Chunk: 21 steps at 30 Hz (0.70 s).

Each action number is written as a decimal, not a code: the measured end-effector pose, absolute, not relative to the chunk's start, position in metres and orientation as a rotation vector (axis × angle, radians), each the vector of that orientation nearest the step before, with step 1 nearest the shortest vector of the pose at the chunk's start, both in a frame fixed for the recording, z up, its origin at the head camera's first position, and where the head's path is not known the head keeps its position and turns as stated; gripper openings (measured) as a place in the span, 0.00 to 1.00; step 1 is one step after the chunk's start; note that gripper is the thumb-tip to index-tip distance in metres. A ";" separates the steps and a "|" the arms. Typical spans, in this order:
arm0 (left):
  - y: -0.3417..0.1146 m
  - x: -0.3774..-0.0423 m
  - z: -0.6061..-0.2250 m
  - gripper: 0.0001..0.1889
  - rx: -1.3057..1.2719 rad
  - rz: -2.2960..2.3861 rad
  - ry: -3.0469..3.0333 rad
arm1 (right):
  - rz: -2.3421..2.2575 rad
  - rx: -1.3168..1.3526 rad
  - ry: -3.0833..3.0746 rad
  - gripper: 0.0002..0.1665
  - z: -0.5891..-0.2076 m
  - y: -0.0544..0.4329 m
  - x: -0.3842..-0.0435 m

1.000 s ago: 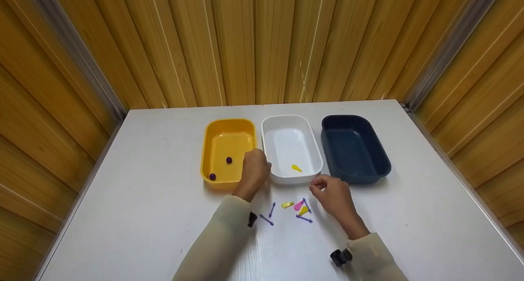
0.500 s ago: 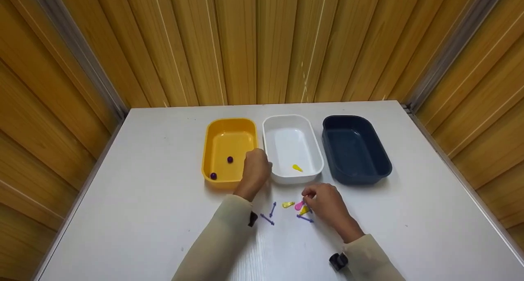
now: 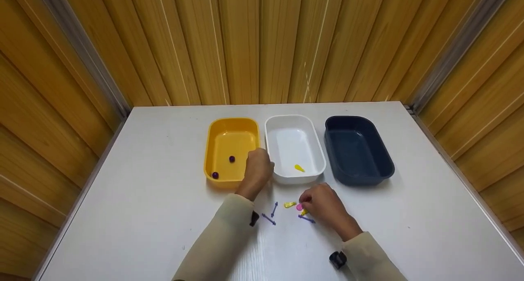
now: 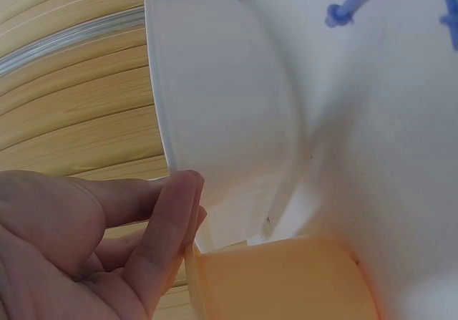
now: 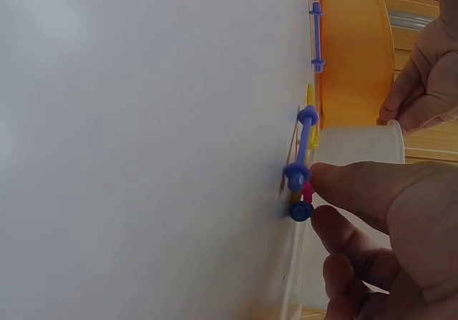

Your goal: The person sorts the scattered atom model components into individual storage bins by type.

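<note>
My left hand (image 3: 258, 168) bends over the adjoining rims of the yellow tray (image 3: 233, 140) and the white tray (image 3: 290, 142). Its fingertips come right to those rims in the left wrist view; I cannot tell whether they grip them. My right hand (image 3: 323, 201) reaches down to a small pile on the table. In the right wrist view its thumb and index finger stand apart, close by a pink teardrop piece (image 5: 309, 191) and the dark blue end of a rod (image 5: 300, 211). Around them lie yellow teardrop pieces (image 3: 289, 205) and a purple knob-ended rod (image 3: 306, 219).
More purple rods (image 3: 268, 219) lie left of the pile. Two dark purple beads (image 3: 232, 159) sit in the yellow tray, and a yellow teardrop piece (image 3: 299, 167) in the white one. A navy tray (image 3: 356, 150) stands at the right. Wood-patterned walls (image 3: 241, 48) enclose the table.
My right hand has moved left and down from beside the white tray's front corner to the pile, now covering part of the pink piece. The left hand has stayed at the rims.
</note>
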<state>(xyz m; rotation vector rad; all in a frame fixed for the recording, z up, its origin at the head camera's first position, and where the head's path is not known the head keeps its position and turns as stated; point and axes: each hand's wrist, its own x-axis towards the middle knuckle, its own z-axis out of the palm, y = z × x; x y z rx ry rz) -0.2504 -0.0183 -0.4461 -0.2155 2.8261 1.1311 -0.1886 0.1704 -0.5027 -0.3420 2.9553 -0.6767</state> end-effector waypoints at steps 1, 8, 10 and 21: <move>-0.018 -0.250 -0.446 0.11 -0.205 1.129 2.835 | -0.669 -0.349 2.957 0.06 -0.503 0.170 -0.189; -0.019 -0.251 -0.447 0.10 -0.151 1.072 2.930 | -0.660 -0.382 2.980 0.08 -0.504 0.170 -0.190; -0.019 -0.251 -0.448 0.09 -0.147 1.067 2.940 | -0.669 -0.375 2.976 0.09 -0.504 0.170 -0.190; -0.020 -0.251 -0.448 0.11 -0.195 1.093 2.863 | -0.743 -0.297 2.925 0.07 -0.506 0.172 -0.191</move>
